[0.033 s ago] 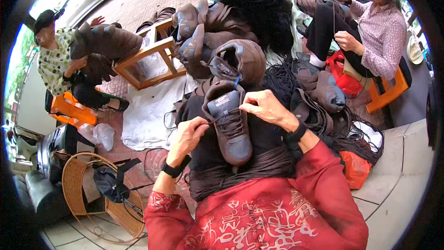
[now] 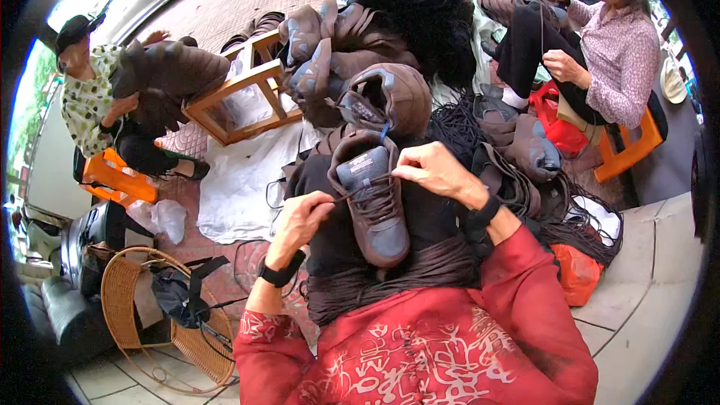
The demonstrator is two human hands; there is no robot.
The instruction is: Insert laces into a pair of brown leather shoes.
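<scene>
- Head view, main thing: a brown suede-look high-top shoe with a grey-blue tongue and toe patch (image 2: 373, 206) lies on the person's lap, on dark cloth. Its long axis runs pretty much away from the body: toe toward the red patterned top (image 2: 420, 352), open collar pointing out at the pile.
- Left hand (image 2: 300, 217) sits just left of the shoe, level with the upper eyelets. It's pinched shut on a thin dark brown lace end (image 2: 341, 196) that runs across to the shoe.
- Right hand (image 2: 435, 172) is just right of the collar, slightly higher up, fingertips closed on the other run of that lace near the tongue. So both hands are grasping, one on each side, with the lace stretched crosswise to the shoe's length.
- Which is nearer? I'd say the right; its fingers are practically touching the tongue, while the left stands a little off at the end of the lace.
- Both wrists have black bands. A thick hank of dark brown laces (image 2: 390, 277) drapes over the lap below the shoe's toe.
- Further out: a heap of matching brown shoes (image 2: 352, 52) right beyond the one in hand, and a pale wooden frame stool (image 2: 240, 90) off to the left.
- Two other people are seated nearby, one upper left on an orange stool (image 2: 112, 176) holding a shoe, one upper right pulling a lace. Their hands are well apart from these two.
</scene>
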